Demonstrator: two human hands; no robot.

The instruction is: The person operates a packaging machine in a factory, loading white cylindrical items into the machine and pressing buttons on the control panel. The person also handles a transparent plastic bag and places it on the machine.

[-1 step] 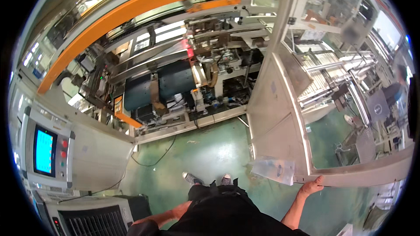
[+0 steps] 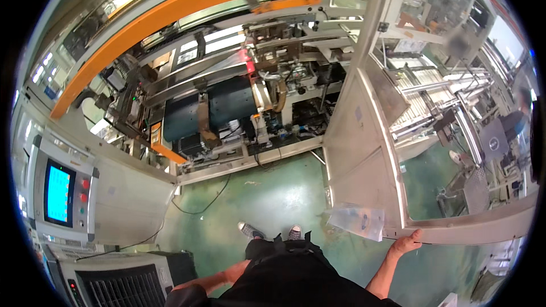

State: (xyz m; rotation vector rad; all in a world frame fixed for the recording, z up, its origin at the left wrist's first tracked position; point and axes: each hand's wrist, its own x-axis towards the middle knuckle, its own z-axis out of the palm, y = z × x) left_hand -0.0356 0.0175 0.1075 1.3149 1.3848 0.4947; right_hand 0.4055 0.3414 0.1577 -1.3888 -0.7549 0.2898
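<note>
My right hand (image 2: 406, 244) grips the lower edge of a swung-open metal machine door (image 2: 364, 153), thumb over the rim. A clear plastic bag (image 2: 355, 220) hangs from that door just left of the hand. Of my left arm only the bent forearm (image 2: 222, 277) shows, against my dark clothing. Its hand is hidden at my waist. My two shoes (image 2: 272, 231) stand on the green floor in front of the open machine.
Inside the machine are dark rollers (image 2: 210, 111), brackets and wiring under an orange beam (image 2: 170, 17). A control box with a blue screen (image 2: 58, 193) and red buttons stands at my left. A black cable (image 2: 199, 207) lies on the floor. More metal framework (image 2: 455, 108) stands to the right.
</note>
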